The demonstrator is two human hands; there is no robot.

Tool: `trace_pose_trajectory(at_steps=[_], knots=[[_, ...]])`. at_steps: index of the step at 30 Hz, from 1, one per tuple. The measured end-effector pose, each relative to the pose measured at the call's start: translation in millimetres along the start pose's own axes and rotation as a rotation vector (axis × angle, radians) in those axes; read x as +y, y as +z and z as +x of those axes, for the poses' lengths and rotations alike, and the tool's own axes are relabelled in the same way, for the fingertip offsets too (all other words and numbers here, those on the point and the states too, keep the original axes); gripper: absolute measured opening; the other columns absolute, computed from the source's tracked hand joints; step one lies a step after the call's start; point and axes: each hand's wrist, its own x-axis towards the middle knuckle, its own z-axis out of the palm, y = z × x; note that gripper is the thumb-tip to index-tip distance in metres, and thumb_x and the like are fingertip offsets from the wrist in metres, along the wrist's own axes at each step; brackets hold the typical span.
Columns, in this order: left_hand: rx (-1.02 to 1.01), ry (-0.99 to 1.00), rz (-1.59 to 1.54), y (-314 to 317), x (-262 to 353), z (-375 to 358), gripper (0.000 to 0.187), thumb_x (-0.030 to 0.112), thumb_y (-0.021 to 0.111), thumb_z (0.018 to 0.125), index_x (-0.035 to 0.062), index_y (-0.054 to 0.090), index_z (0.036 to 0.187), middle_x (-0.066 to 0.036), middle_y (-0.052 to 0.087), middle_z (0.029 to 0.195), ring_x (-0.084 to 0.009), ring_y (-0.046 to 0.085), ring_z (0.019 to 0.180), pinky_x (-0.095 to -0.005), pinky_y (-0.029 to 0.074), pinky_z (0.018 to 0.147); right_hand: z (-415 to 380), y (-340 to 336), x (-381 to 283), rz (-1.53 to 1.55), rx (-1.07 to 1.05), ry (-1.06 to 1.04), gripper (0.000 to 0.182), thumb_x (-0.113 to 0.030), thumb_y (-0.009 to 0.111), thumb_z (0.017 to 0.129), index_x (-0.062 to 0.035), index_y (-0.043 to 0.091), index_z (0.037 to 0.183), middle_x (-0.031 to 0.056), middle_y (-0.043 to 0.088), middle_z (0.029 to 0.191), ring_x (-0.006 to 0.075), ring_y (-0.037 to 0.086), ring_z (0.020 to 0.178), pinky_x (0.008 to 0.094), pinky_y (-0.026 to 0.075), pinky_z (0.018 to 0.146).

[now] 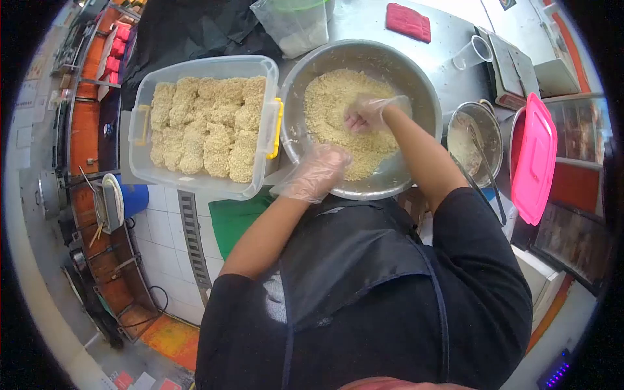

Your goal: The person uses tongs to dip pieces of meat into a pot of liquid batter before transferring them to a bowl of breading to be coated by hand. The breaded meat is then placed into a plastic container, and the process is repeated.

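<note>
A wide metal bowl (426,97) holds a heap of pale, coarse crumbs (331,97). Inside it, my right hand (369,114), in a clear plastic glove, reaches into the crumbs with its fingers curled; whether a piece lies within them is hidden. My left hand (323,170), gloved too, is over the bowl's near-left rim, fingers bent inward at the edge of the crumbs. What it grips, if anything, I cannot make out. Left of the bowl stands a clear plastic tub (140,162) with yellow latches, holding rows of crumb-coated pieces (207,127).
Behind the bowl are a clear container (299,29) and a folded red cloth (408,23). To the right are a plastic cup (472,53), a scale-like device (510,68), a pot (465,140) with tongs (484,156), and a pink lid (536,162).
</note>
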Motion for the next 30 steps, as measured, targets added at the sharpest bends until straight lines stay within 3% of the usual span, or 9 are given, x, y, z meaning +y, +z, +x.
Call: trace_pose_trajectory(at_steps=[2, 6, 8, 10, 14, 20, 24, 25, 30], knots=[[-0.115, -0.302, -0.328, -18, 7, 2, 0.027, 0.027, 0.062, 0.093, 0.0062, 0.074, 0.082, -0.015, 0.071, 0.092, -0.0322, 0.068, 0.09, -0.0462, 0.05, 0.087, 21, -15, -7, -0.076, 0.128, -0.269, 0.029, -0.01, 0.052, 0.093, -0.0004, 0.069, 0.114, 0.0157, 0.072, 0.108, 0.0227, 0.07, 0.087, 0.0343, 0.058, 0.077], [-0.268, -0.211, -0.042, -65, 23, 1, 0.031, 0.032, 0.065, 0.092, 0.0078, 0.073, 0.076, -0.015, 0.07, 0.103, -0.0297, 0.066, 0.101, -0.0461, 0.049, 0.094, 24, -33, -17, -0.322, 0.453, -0.548, 0.041, -0.02, 0.064, 0.092, -0.0038, 0.065, 0.13, 0.0162, 0.071, 0.121, 0.0294, 0.071, 0.104, 0.0391, 0.055, 0.089], [0.212, 0.112, 0.016, -85, 23, -15, 0.036, 0.037, 0.067, 0.091, 0.0075, 0.071, 0.07, -0.014, 0.068, 0.111, -0.0302, 0.062, 0.112, -0.0481, 0.045, 0.101, 19, -13, -2, -0.894, 0.442, -0.502, 0.043, -0.025, 0.069, 0.088, -0.0054, 0.069, 0.126, 0.0154, 0.071, 0.123, 0.0306, 0.069, 0.111, 0.0411, 0.053, 0.095], [0.271, 0.15, 0.008, -112, 19, -30, 0.035, 0.038, 0.068, 0.091, 0.0076, 0.07, 0.073, -0.014, 0.067, 0.114, -0.0309, 0.059, 0.116, -0.0503, 0.041, 0.105, 29, -4, 20, -1.192, 0.266, -0.472, 0.055, -0.037, 0.079, 0.076, 0.004, 0.073, 0.113, 0.0226, 0.073, 0.106, 0.0346, 0.07, 0.102, 0.0429, 0.053, 0.094], [0.549, 0.014, 0.058, -153, -17, -84, 0.029, 0.033, 0.07, 0.09, 0.0077, 0.071, 0.077, -0.013, 0.066, 0.117, -0.0311, 0.058, 0.118, -0.049, 0.043, 0.105, -22, 28, 12, -1.106, -0.098, -0.261, 0.07, -0.042, 0.085, 0.067, 0.0052, 0.07, 0.117, 0.026, 0.07, 0.115, 0.0346, 0.068, 0.106, 0.0415, 0.053, 0.094], [0.67, -0.634, -0.019, -176, -164, -174, 0.024, 0.027, 0.067, 0.097, 0.0038, 0.073, 0.098, -0.015, 0.07, 0.11, -0.027, 0.065, 0.108, -0.0376, 0.049, 0.099, -47, 66, 10, -0.966, 0.16, -0.225, 0.054, -0.02, 0.083, 0.073, 0.0047, 0.068, 0.119, 0.023, 0.071, 0.112, 0.033, 0.068, 0.102, 0.0412, 0.053, 0.092], [0.757, -0.904, -0.095, -197, -222, -191, 0.029, 0.03, 0.066, 0.098, 0.0033, 0.072, 0.107, -0.013, 0.072, 0.099, -0.026, 0.067, 0.098, -0.0363, 0.05, 0.091, -42, 36, 27, -0.391, 0.094, -0.343, 0.048, -0.015, 0.079, 0.079, 0.0015, 0.067, 0.122, 0.0142, 0.071, 0.109, 0.0258, 0.068, 0.099, 0.0362, 0.053, 0.087], [0.764, -0.904, -0.102, -196, -228, -191, 0.029, 0.03, 0.066, 0.098, 0.0033, 0.072, 0.107, -0.013, 0.072, 0.099, -0.026, 0.067, 0.098, -0.0363, 0.05, 0.091, -19, 17, 43, -0.114, 0.121, -0.362, 0.05, -0.015, 0.078, 0.08, 0.0005, 0.065, 0.126, 0.0118, 0.07, 0.11, 0.023, 0.067, 0.101, 0.034, 0.053, 0.087], [0.676, -0.852, -0.022, -192, -239, -179, 0.04, 0.04, 0.063, 0.098, 0.0021, 0.071, 0.107, -0.012, 0.071, 0.093, -0.0234, 0.065, 0.088, -0.0361, 0.049, 0.084, 32, -29, 72, -0.216, 0.422, -0.299, 0.058, -0.013, 0.077, 0.08, 0.0009, 0.06, 0.133, 0.0092, 0.07, 0.105, 0.0191, 0.066, 0.095, 0.0332, 0.052, 0.082]])
